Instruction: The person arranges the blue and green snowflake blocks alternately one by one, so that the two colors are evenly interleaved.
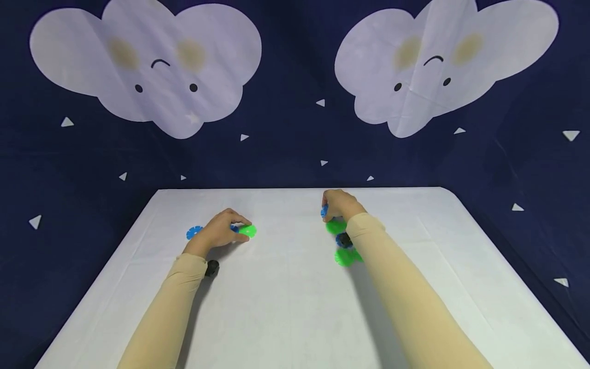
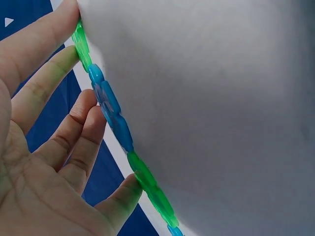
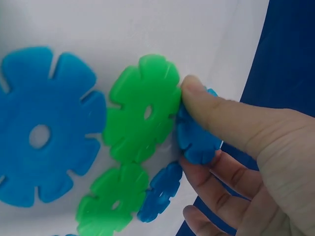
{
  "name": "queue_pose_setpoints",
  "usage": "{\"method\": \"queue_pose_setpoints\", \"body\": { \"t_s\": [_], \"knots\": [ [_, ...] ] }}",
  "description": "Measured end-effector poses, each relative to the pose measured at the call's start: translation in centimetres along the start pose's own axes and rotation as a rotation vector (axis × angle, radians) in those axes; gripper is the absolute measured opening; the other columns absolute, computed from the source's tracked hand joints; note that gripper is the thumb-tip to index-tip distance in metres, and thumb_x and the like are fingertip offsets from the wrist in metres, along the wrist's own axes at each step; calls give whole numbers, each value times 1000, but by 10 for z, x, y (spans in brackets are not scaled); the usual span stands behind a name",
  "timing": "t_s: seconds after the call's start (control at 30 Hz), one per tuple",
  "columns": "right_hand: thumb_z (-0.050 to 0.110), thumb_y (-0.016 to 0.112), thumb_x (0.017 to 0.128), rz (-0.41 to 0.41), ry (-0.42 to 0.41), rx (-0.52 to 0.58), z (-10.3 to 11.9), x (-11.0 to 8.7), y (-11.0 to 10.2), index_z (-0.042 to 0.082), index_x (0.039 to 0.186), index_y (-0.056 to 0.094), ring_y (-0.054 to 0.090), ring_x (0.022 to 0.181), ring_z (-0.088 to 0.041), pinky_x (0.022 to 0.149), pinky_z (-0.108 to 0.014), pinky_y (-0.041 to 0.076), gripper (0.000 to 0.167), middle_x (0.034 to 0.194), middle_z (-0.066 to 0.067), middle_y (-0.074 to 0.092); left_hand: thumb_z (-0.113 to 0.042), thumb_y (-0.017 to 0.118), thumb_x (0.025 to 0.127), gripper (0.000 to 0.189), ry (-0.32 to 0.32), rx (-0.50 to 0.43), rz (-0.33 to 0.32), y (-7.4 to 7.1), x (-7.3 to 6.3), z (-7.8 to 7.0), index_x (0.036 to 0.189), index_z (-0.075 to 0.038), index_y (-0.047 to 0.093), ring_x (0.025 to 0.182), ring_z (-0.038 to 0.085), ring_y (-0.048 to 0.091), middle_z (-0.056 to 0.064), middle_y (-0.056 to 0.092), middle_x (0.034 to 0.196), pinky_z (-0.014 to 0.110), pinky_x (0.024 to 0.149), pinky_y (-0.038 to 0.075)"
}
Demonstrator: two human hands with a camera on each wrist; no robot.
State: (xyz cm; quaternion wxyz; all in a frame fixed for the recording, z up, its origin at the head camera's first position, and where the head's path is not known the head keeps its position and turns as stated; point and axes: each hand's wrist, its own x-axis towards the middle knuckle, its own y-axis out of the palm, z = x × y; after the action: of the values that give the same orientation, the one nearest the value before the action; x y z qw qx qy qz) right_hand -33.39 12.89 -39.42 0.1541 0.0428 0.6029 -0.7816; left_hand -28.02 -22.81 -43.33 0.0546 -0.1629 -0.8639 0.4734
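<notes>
My left hand [image 1: 215,234] pinches a green notched plastic disc [image 1: 249,231] between thumb and forefinger. That disc ends a row of interlocking flower-shaped discs alternating green and blue [image 2: 113,115]; the other fingers touch or lie close along the row. Part of it is hidden under the hand in the head view. At the table's far side, my right hand [image 1: 340,203] pinches a blue notched disc [image 3: 199,132] by thumb and fingers. It stands tilted against the edge of a green disc [image 3: 156,125]; whether their slots interlock I cannot tell.
Beside the right hand's work lie a blue disc [image 3: 59,157], another green disc [image 3: 110,204] and a small tilted blue one [image 3: 162,191]. The white table [image 1: 281,297] ends at a dark blue cloth [image 1: 286,148] with clouds.
</notes>
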Motion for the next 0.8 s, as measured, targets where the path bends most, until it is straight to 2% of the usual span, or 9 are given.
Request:
{"method": "queue_pose_setpoints", "body": {
  "t_s": [0.13, 0.33, 0.57, 0.8],
  "knots": [
    [24, 90, 88, -10, -15, -20, -3, 0, 1, 11, 126, 68, 63, 111, -29, 106, -53, 53, 46, 133, -11, 69, -23, 89, 90, 46, -5, -3, -4, 0, 0, 1, 131, -10, 77, 139, 46, 55, 23, 60, 145, 64, 121, 42],
    [25, 91, 88, -20, -41, -58, -4, 4, 3, 9, 128, 67, 64, 111, -30, 106, -50, 55, 50, 129, -13, 70, -23, 89, 90, 45, 0, 2, -3, 1, 0, 3, 132, -11, 77, 138, 47, 55, 23, 58, 145, 65, 120, 43],
    [31, 92, 87, -32, -54, -132, -3, 2, 1, 9, 132, 65, 67, 114, -32, 107, -54, 55, 56, 130, -13, 73, -24, 89, 90, 46, -4, 19, -10, 1, 2, 3, 132, -11, 77, 139, 46, 54, 23, 59, 146, 65, 121, 42],
    [26, 90, 88, -8, -59, -62, -6, 0, 1, 8, 128, 64, 66, 107, -29, 104, -50, 56, 51, 125, -13, 72, -24, 88, 91, 46, -12, 17, -7, 2, 0, 2, 133, -11, 76, 141, 46, 53, 23, 58, 147, 64, 122, 41]
  ]
}}
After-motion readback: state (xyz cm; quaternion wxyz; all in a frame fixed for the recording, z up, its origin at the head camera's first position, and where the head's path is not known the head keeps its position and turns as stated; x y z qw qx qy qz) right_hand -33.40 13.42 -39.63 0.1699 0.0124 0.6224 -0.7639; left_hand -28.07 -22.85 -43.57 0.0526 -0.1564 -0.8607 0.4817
